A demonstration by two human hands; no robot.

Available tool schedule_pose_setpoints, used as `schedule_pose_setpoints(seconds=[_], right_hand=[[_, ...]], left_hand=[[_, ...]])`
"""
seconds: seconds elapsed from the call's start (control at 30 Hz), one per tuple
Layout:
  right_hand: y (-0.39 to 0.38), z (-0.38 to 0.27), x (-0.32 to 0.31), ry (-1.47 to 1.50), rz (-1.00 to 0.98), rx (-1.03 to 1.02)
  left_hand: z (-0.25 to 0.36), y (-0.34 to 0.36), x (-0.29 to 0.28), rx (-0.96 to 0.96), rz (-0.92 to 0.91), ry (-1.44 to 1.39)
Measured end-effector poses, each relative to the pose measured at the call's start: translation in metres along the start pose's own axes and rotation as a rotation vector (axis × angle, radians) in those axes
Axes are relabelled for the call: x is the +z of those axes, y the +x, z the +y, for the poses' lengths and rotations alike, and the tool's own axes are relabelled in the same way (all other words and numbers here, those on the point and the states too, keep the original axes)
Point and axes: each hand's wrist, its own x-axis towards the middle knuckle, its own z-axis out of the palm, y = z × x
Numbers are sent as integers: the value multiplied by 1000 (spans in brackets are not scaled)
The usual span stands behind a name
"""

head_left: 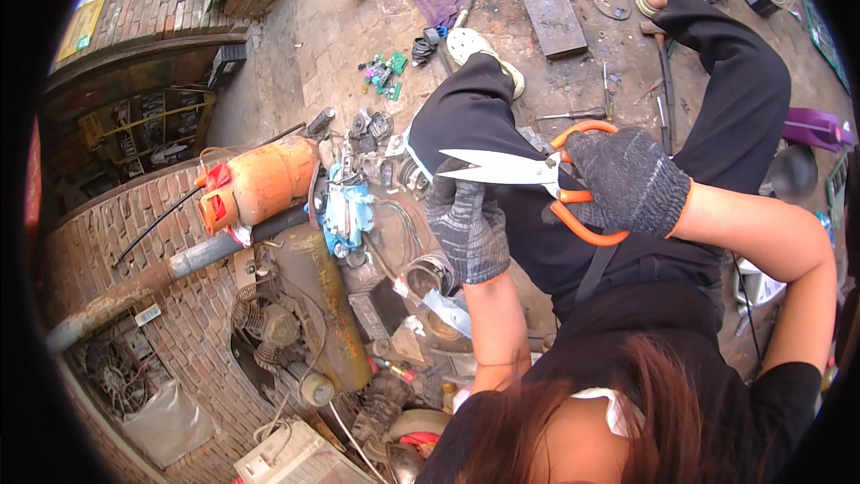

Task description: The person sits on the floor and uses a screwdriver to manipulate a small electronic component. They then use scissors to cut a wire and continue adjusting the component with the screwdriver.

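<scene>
Orange-handled scissors (511,168) lie across my lap, blades pointing left and slightly parted. My right hand (632,181), in a dark grey knitted glove, is closed around the handles. At the blade end is my left hand (471,235) in a matching glove, its fingers curled upward and drawn together. The blades partly cover those fingertips. Whether they touch the metal or pinch something small cannot be made out. Both hands are over my black trousers (475,116).
An orange gas cylinder (273,181) lies at left beside a rusty pipe (134,300). Ahead are a flat metal block (553,18), a screwdriver (573,114), a long-handled hammer (663,81) and green circuit boards (385,74). Scrap parts crowd my left side; a purple object (817,128) stands right.
</scene>
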Motion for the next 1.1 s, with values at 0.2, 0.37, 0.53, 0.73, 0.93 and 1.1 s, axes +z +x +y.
schedule_pose_setpoints(seconds=[0.2,0.37,0.53,0.73,0.93,1.1], right_hand=[[-3,-1,6,-25,22,22],[-7,2,13,-70,40,46],[-5,3,16,-61,-98,127],[-7,11,16,-33,-62,71],[-3,12,2,-43,-42,13],[-6,13,5,-6,42,-28]], left_hand=[[-1,-3,0,-38,-47,-25],[-6,-3,-4,-79,-73,-21],[-13,-5,-8,-64,-47,-38],[-19,-8,-7,-68,-26,-39],[-13,-13,-9,-95,-101,-1],[-8,-10,-7,-108,-159,30]])
